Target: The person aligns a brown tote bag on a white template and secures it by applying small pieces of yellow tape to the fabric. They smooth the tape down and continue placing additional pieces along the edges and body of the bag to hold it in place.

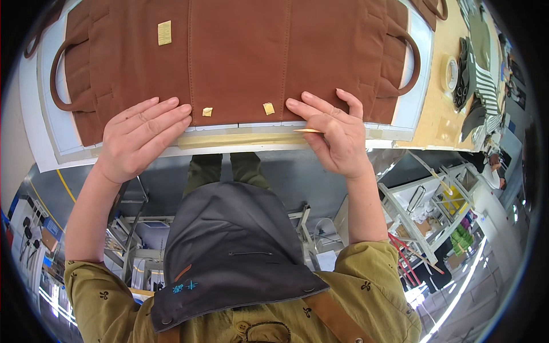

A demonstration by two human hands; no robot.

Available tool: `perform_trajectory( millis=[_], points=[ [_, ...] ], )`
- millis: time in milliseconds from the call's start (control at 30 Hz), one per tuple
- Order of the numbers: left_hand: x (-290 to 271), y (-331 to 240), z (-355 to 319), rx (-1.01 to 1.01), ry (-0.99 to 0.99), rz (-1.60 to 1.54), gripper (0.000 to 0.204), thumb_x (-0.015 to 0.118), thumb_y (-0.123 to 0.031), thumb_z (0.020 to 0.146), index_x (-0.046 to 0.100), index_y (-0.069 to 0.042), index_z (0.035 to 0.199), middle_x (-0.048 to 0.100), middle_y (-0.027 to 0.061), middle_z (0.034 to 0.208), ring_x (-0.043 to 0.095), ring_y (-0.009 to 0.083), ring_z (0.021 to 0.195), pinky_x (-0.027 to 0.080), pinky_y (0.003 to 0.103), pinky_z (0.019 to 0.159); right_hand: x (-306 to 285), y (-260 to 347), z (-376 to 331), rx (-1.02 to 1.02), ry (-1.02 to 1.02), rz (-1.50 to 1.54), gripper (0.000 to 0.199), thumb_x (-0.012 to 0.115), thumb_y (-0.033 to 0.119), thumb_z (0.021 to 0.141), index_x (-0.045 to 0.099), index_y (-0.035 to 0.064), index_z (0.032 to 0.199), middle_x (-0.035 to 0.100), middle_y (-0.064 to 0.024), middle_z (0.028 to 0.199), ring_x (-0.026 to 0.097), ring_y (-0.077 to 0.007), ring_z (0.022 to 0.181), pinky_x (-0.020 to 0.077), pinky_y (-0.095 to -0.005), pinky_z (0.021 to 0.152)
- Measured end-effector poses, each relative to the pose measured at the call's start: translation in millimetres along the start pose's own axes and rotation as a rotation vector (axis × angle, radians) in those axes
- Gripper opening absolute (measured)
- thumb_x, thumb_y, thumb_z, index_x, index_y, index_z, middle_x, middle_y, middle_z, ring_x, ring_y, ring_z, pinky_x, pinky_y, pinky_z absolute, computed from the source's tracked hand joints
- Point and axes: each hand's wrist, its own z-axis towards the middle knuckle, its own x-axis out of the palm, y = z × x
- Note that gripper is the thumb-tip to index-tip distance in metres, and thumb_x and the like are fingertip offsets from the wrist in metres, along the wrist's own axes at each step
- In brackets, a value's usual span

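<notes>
A brown garment or bag piece [237, 51], with two stitched seams and a loop at each side, lies flat on a white lined sheet. My left hand [140, 134] rests on its near edge, left of centre, fingers stretched out and lying flat. On the right, my right hand [334, 134] touches the same edge with its fingertips. A thin, pointed tan stick [307, 131] is held in its bent fingers; its rear part is hidden by the hand. Small yellow tape pieces [207, 112] stick near the edge between my hands, and a larger yellow tape strip [164, 32] sits farther up.
A roll of tape [450, 74] stands on the tan tabletop [452, 121] at right, near dark and striped cloths [486, 91]. Yellowish tape [240, 140] runs along the table's near edge. A metal-framed rack [417, 211] stands below right; another person [493, 171] is far right.
</notes>
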Motion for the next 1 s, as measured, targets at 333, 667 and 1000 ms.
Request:
perform_trajectory(
  millis=[333, 667, 1000],
  points=[
    [-0.9, -0.4, 0.9, -0.008, 0.006, -0.011, 0.026, 0.062, -0.014, 0.084, 0.074, -0.006, 0.105, 0.074, 0.008, 0.114, 0.07, 0.0242, 0.11, 0.056, 0.038, 0.096, -1.4, 0.2, 0.5, 0.023, 0.003, 0.017, 0.009, 0.068, 0.011, 0.088, 0.06, 0.0133, 0.092, 0.073, 0.0008, 0.124, 0.065, -0.0171, 0.121, 0.0303, -0.0428, 0.11],
    [0.3, -0.4, 1.1, -0.005, 0.017, -0.004, 0.025, 0.061, -0.013, 0.085, 0.074, -0.006, 0.106, 0.074, 0.0079, 0.114, 0.07, 0.0243, 0.111, 0.056, 0.038, 0.096, -1.6, -2.9, 0.0, -0.002, -0.008, 0.023, 0.011, 0.068, 0.011, 0.088, 0.059, 0.0127, 0.093, 0.073, 0.0007, 0.123, 0.065, -0.0166, 0.121, 0.0305, -0.0436, 0.11],
    [-1.8, 3.4, -5.4, 0.0, 0.001, -0.021, 0.027, 0.061, -0.013, 0.085, 0.074, -0.006, 0.107, 0.074, 0.0076, 0.115, 0.07, 0.0235, 0.111, 0.055, 0.037, 0.097, -4.3, 1.5, 3.4, -0.006, 0.029, -0.028, 0.008, 0.064, 0.011, 0.092, 0.056, 0.0107, 0.093, 0.073, -0.0052, 0.122, 0.065, -0.0229, 0.123, 0.0299, -0.0458, 0.11]
  ],
)
